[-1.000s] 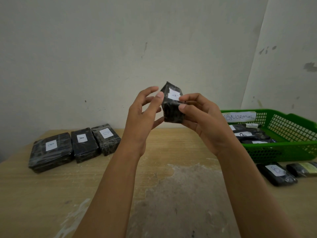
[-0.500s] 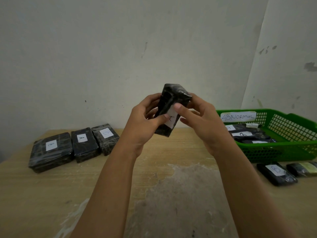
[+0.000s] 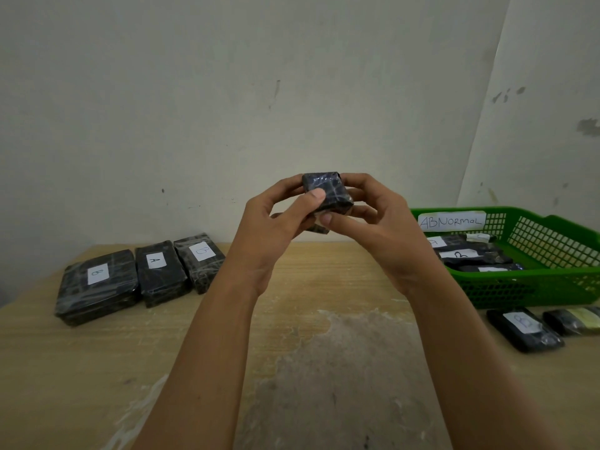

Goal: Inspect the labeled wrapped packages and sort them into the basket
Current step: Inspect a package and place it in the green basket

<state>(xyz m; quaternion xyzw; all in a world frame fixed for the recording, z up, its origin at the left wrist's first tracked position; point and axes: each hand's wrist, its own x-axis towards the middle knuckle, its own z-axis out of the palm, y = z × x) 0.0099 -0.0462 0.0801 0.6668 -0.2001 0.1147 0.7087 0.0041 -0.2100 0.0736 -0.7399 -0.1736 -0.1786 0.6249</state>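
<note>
Above the middle of the worn wooden desk (image 3: 308,368), seen from my head camera, I hold a small black block-shaped package wrapped in shiny clear film (image 3: 329,194) raised well clear of the desk top. My left hand (image 3: 276,222) clamps it from the left, thumb pressed on the near face. My right hand (image 3: 386,222) pinches it from the right and below, its fingers (image 3: 354,185) curled over the far edge.

The package's label does not show, so I judge the inspection only partly done. The film looks slick, so I should roll the block slowly with one hand gripping at all times, until the label and every seam have faced me.

To my right stands the green plastic mesh basket (image 3: 552,287) with its handwritten white "ABNORMAL" sign (image 3: 452,220). Several wrapped packages (image 3: 470,254) already lie inside it, so a rejected one should go in beside them, not be dropped on top. Two more dark packages (image 3: 524,329) lie just in front of the basket. Three labelled black packages (image 3: 159,271) wait side by side at the far left.
</note>
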